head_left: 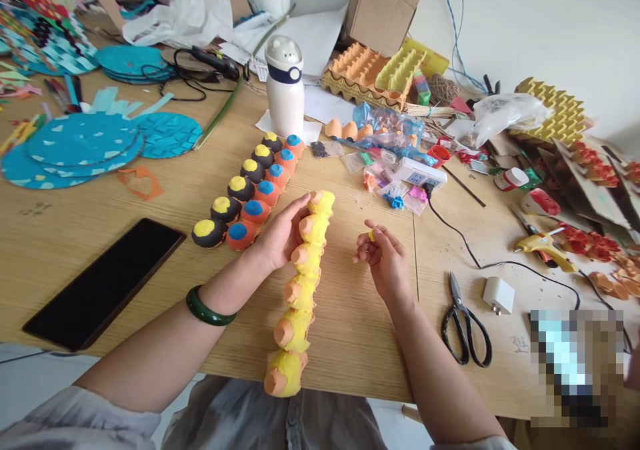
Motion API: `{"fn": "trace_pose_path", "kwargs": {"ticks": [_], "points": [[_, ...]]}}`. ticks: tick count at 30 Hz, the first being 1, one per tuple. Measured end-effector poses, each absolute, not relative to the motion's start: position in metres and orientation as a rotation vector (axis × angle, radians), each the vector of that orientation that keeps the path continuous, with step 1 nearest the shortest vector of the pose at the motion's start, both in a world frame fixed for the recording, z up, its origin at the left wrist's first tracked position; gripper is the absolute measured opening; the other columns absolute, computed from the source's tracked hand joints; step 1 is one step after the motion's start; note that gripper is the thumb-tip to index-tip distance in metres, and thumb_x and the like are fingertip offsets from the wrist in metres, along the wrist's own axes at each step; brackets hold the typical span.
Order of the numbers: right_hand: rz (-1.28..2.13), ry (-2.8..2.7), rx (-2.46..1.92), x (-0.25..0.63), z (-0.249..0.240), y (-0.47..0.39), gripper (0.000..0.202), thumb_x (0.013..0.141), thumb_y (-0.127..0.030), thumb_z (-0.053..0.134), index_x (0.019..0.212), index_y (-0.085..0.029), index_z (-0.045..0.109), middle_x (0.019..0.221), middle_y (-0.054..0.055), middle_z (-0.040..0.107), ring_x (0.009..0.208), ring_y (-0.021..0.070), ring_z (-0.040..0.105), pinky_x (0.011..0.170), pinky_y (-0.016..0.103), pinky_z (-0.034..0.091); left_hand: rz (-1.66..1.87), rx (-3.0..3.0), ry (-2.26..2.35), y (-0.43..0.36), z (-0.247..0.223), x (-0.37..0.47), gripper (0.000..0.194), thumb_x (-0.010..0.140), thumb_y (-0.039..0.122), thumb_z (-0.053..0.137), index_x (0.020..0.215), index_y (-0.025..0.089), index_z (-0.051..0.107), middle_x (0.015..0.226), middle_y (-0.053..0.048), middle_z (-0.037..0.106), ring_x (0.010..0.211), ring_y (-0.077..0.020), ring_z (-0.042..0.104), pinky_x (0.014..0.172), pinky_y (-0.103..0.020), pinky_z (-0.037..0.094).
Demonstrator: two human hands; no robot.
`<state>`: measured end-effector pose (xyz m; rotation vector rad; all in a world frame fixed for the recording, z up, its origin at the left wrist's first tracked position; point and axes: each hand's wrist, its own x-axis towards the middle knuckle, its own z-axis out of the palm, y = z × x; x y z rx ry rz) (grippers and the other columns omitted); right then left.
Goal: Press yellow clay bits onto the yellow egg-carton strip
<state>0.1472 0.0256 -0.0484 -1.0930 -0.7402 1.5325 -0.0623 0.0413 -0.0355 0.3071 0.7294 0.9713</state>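
Observation:
My left hand (pixel 284 233) grips an orange egg carton strip (pixel 304 290) from its left side, near the far end. Yellow clay-like material covers much of the strip, while the cup tips stay orange. The strip's near end reaches past the table's front edge. To its right, my right hand (pixel 386 257) is raised over the table, its thumb and fingers pinching a small yellow lump (pixel 371 236). Beyond my left hand lie two more carton strips: a black one with yellow tops (pixel 226 209) and an orange-red one with blue tops (pixel 257 211).
A black tablet-like slab (pixel 105 283) lies at left, near blue discs (pixel 85 143). A white bottle (pixel 285 93) stands behind the strips. Scissors (pixel 465 327), a charger (pixel 499 295), a power strip (pixel 421 173) with its cable, and a glue gun (pixel 545 249) are on the right.

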Motion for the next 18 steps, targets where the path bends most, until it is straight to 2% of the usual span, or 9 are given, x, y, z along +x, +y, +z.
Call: {"fn": "trace_pose_path", "kwargs": {"ticks": [4, 7, 10, 12, 15, 18], "points": [[1.324, -0.599, -1.080, 0.156, -0.048, 0.034, 0.022, 0.078, -0.033, 0.075, 0.090, -0.017, 0.067, 0.068, -0.002, 0.067, 0.053, 0.0094, 0.058, 0.053, 0.025, 0.059, 0.977, 0.289, 0.785, 0.042, -0.034, -0.065, 0.033, 0.085, 0.054, 0.071, 0.089, 0.022, 0.064, 0.058, 0.004, 0.060, 0.041, -0.0178, 0.061, 0.040, -0.029, 0.050], [1.278, -0.563, -1.085, 0.157, -0.049, 0.036, 0.023, 0.074, -0.032, 0.079, 0.088, -0.018, 0.066, 0.072, -0.004, 0.065, 0.057, 0.0088, 0.060, 0.057, 0.025, 0.061, 0.966, 0.295, 0.798, 0.043, -0.034, -0.066, 0.034, 0.085, 0.055, 0.070, 0.088, 0.022, 0.065, 0.060, 0.002, 0.064, 0.043, -0.0191, 0.063, 0.040, -0.029, 0.050], [1.409, -0.676, -1.106, 0.150, -0.051, 0.031, 0.026, 0.072, -0.033, 0.083, 0.083, -0.017, 0.066, 0.066, -0.006, 0.059, 0.053, 0.0078, 0.054, 0.052, 0.023, 0.056, 0.958, 0.284, 0.769, 0.042, -0.035, -0.066, 0.032, 0.086, 0.054, 0.070, 0.094, 0.023, 0.069, 0.064, 0.001, 0.067, 0.045, -0.0176, 0.063, 0.041, -0.028, 0.050], [1.540, -0.787, -1.116, 0.144, -0.051, 0.026, 0.027, 0.075, -0.035, 0.081, 0.089, -0.017, 0.068, 0.065, -0.005, 0.059, 0.051, 0.0091, 0.053, 0.049, 0.025, 0.055, 0.976, 0.281, 0.767, 0.042, -0.036, -0.065, 0.035, 0.087, 0.055, 0.069, 0.102, 0.023, 0.071, 0.070, 0.000, 0.070, 0.045, -0.0167, 0.063, 0.042, -0.028, 0.049], [1.644, -0.871, -1.107, 0.139, -0.050, 0.021, 0.027, 0.076, -0.032, 0.079, 0.097, -0.017, 0.071, 0.075, -0.002, 0.064, 0.056, 0.0105, 0.056, 0.051, 0.027, 0.056, 0.992, 0.290, 0.758, 0.042, -0.038, -0.064, 0.040, 0.086, 0.056, 0.070, 0.108, 0.024, 0.072, 0.069, -0.001, 0.069, 0.046, -0.0167, 0.062, 0.043, -0.029, 0.048], [1.722, -0.834, -1.074, 0.139, -0.046, 0.019, 0.028, 0.071, -0.027, 0.085, 0.094, -0.018, 0.072, 0.081, -0.003, 0.060, 0.059, 0.0081, 0.053, 0.049, 0.023, 0.052, 0.971, 0.299, 0.732, 0.042, -0.038, -0.064, 0.043, 0.084, 0.058, 0.071, 0.109, 0.023, 0.073, 0.063, 0.000, 0.065, 0.047, -0.0166, 0.061, 0.044, -0.028, 0.047]]}}
